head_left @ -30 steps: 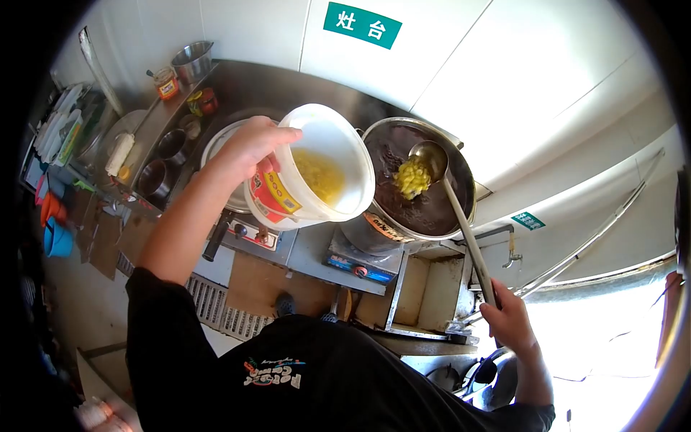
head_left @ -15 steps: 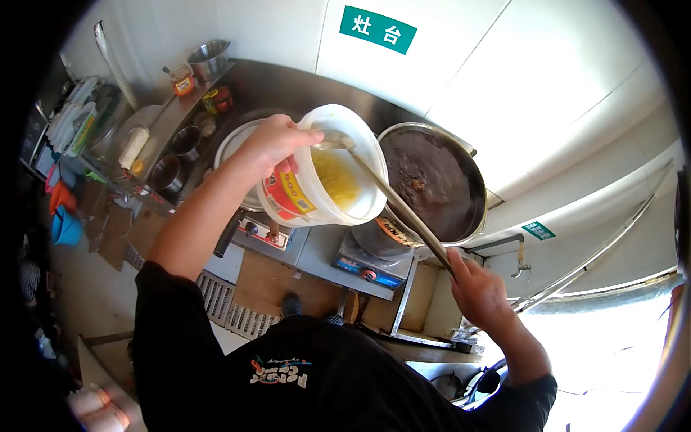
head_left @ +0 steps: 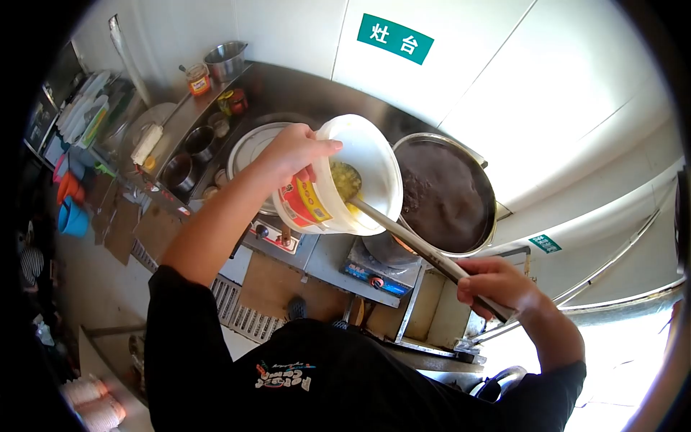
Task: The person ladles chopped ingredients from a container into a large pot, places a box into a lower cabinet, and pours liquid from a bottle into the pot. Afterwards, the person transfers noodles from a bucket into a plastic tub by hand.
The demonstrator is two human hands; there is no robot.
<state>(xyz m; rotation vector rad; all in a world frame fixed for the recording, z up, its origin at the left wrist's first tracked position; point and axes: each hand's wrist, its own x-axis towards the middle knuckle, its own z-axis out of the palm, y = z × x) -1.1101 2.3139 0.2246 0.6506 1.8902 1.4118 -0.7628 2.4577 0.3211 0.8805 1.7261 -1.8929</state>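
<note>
The right hand (head_left: 497, 286) is closed around the handle of a ladle (head_left: 440, 261), whose bowl sits in yellow food (head_left: 355, 209) inside a white tub (head_left: 376, 173). The left hand (head_left: 296, 153) grips the tub's rim, holding it tilted beside a large pot (head_left: 494, 216) of dark liquid (head_left: 457, 198); beyond, small metal pots (head_left: 200, 142) and a jar (head_left: 197, 81) stand on the counter (head_left: 302, 85).
</note>
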